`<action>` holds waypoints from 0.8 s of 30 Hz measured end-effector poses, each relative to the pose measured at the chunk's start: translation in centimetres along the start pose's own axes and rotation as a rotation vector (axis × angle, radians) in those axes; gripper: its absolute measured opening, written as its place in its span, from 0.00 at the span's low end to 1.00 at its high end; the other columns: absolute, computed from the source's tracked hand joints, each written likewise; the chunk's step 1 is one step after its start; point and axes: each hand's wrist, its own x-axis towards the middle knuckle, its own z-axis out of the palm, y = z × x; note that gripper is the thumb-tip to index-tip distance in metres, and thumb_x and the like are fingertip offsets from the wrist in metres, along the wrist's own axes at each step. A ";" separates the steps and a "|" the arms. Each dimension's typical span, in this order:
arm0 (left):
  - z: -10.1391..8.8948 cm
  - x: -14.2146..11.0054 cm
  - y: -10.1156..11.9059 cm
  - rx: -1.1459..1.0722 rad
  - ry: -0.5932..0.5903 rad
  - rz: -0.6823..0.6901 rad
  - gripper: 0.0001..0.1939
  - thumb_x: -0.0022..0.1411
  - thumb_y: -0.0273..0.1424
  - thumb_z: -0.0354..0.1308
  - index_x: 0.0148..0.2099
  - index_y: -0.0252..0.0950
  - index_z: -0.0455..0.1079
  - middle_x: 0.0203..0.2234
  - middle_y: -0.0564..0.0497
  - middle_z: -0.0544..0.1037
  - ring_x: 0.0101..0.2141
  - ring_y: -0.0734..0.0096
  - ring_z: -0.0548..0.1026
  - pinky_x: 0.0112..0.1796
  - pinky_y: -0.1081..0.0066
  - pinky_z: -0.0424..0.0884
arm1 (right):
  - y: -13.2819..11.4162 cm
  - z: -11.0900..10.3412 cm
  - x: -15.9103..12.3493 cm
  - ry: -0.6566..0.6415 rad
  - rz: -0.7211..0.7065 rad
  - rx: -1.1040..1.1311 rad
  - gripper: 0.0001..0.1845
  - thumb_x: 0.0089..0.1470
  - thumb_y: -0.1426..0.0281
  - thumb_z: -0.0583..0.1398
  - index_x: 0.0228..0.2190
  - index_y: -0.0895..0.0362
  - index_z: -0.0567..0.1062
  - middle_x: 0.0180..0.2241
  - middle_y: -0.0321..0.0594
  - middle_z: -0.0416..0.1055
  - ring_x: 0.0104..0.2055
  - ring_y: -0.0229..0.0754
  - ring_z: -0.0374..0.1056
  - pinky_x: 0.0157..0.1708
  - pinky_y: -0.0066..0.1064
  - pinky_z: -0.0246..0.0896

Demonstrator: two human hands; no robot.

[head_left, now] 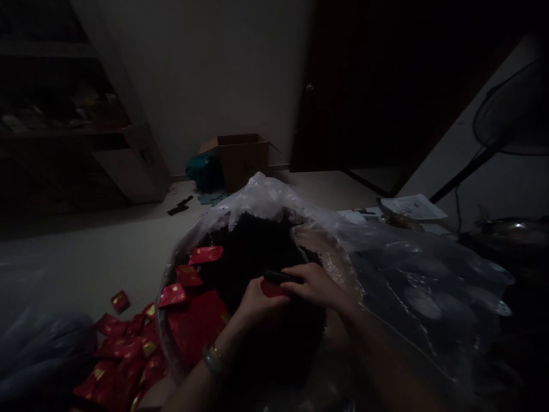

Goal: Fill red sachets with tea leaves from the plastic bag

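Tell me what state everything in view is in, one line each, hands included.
Left hand: closed on a red packet
Right hand: fingers over a dark object; grip unclear
Plastic liner: open, spread around a black heap
Loose red packets: piled beside the liner; sealed or not, unclear
Cardboard box: open, flaps spread
Fan: upright; running or not, unclear

Bare forearms [373, 355], pale bangle [211, 361] and thin gold-toned band [218, 353] on left wrist [226, 342]
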 end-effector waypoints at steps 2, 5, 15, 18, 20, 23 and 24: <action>0.1 -0.1 0.0 -0.007 -0.013 0.012 0.14 0.34 0.26 0.69 0.29 0.31 0.74 0.19 0.54 0.76 0.22 0.74 0.70 0.25 0.76 0.65 | 0.0 -0.1 0.0 0.001 0.014 0.002 0.15 0.51 0.63 0.62 0.40 0.53 0.79 0.38 0.39 0.79 0.39 0.46 0.73 0.35 0.30 0.62; 0.4 -0.1 -0.3 -0.012 -0.066 0.050 0.14 0.36 0.29 0.69 0.30 0.31 0.75 0.21 0.52 0.77 0.24 0.71 0.72 0.26 0.75 0.67 | 0.0 -0.1 -0.1 0.008 0.022 -0.002 0.19 0.48 0.60 0.64 0.42 0.53 0.78 0.39 0.40 0.79 0.39 0.47 0.73 0.36 0.30 0.63; 0.4 0.2 -0.9 0.038 -0.049 0.051 0.15 0.33 0.26 0.70 0.29 0.32 0.73 0.22 0.52 0.77 0.25 0.71 0.72 0.28 0.73 0.68 | 0.3 0.4 0.1 0.043 0.010 0.004 0.14 0.51 0.66 0.61 0.40 0.52 0.79 0.40 0.38 0.79 0.41 0.46 0.74 0.40 0.32 0.63; 0.3 0.2 -1.0 0.035 -0.050 0.060 0.15 0.35 0.26 0.70 0.30 0.32 0.74 0.23 0.52 0.77 0.25 0.71 0.72 0.29 0.73 0.67 | 0.3 0.3 0.0 0.046 0.011 -0.001 0.15 0.49 0.64 0.62 0.41 0.52 0.79 0.39 0.37 0.79 0.40 0.46 0.74 0.39 0.32 0.64; 0.3 0.2 -0.9 0.035 -0.058 0.065 0.15 0.35 0.27 0.70 0.31 0.32 0.75 0.23 0.52 0.77 0.25 0.71 0.72 0.29 0.73 0.67 | 0.3 0.1 0.0 0.053 0.017 -0.006 0.17 0.48 0.63 0.63 0.41 0.52 0.79 0.39 0.38 0.79 0.39 0.47 0.74 0.38 0.32 0.64; 0.1 0.2 -0.8 0.064 -0.024 0.056 0.15 0.33 0.26 0.70 0.29 0.32 0.75 0.21 0.53 0.76 0.24 0.72 0.72 0.27 0.74 0.66 | 0.3 0.0 0.0 0.036 -0.007 -0.006 0.14 0.51 0.64 0.61 0.40 0.53 0.80 0.38 0.39 0.79 0.39 0.47 0.74 0.38 0.31 0.64; 0.1 0.3 -0.8 0.071 -0.012 0.053 0.15 0.33 0.25 0.70 0.29 0.32 0.74 0.21 0.53 0.76 0.24 0.72 0.71 0.27 0.74 0.66 | 0.4 0.1 0.0 0.031 -0.014 -0.007 0.13 0.52 0.65 0.60 0.40 0.53 0.80 0.38 0.39 0.79 0.39 0.47 0.74 0.38 0.31 0.64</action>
